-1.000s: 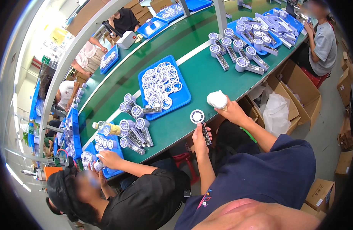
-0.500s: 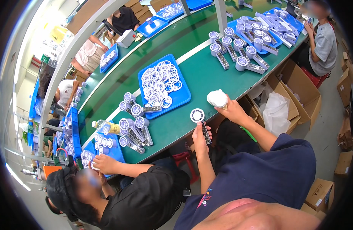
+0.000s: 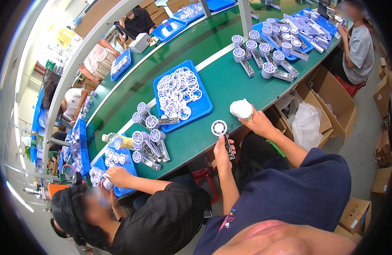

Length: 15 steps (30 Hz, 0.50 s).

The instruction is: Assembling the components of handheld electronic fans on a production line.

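Note:
My left hand (image 3: 222,155) is closed around the handle of a handheld fan body (image 3: 219,128). Its round white head with a ring of slots points up, and a dark circuit board shows along the handle. To its right, my right hand (image 3: 259,125) grips a white, cloth-like wrapped bundle (image 3: 241,109) from below; what is inside the wrapping is hidden. The two held things are apart, close to the near edge of the green table (image 3: 196,142). Beyond them, a blue tray (image 3: 208,108) bears a heap of white slotted rings (image 3: 177,91).
More fan bodies (image 3: 147,146) lie left of the tray, beside a clear bottle (image 3: 117,141). Another group (image 3: 268,70) is at the right. A co-worker in black (image 3: 157,212) sits close on my left. Open cardboard boxes (image 3: 347,106) stand right of the table.
My hands and the things in them stay almost still. The co-worker on my left has shifted a hand slightly, and a pale round part now shows more at their fingers.

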{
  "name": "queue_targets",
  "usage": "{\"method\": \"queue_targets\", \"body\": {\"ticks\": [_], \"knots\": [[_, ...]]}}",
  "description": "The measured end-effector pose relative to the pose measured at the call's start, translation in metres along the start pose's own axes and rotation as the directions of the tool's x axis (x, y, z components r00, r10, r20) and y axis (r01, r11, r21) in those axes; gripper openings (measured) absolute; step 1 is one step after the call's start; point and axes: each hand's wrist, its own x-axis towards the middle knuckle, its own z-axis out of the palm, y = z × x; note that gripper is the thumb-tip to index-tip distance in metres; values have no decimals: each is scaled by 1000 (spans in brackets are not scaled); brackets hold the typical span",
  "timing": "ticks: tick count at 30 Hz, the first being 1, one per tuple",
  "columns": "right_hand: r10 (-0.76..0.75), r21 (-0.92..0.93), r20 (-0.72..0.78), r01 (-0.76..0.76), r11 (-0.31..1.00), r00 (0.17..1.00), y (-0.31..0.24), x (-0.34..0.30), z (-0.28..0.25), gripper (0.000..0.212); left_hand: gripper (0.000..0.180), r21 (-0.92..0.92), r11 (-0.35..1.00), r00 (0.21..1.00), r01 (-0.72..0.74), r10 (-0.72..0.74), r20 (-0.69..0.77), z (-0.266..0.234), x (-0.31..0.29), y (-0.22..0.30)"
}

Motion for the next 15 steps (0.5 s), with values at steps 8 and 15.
{"method": "queue_targets", "body": {"ticks": [8,15], "knots": [[122,-68,107,-115,991,987,0,21,-13,58,50,22,1000,1000,12,-12,-3,-2,-1,1],[199,65,65,-203,977,978,-3,65,-19,59,50,12,1000,1000,15,-15,-10,-3,1,1]]}}
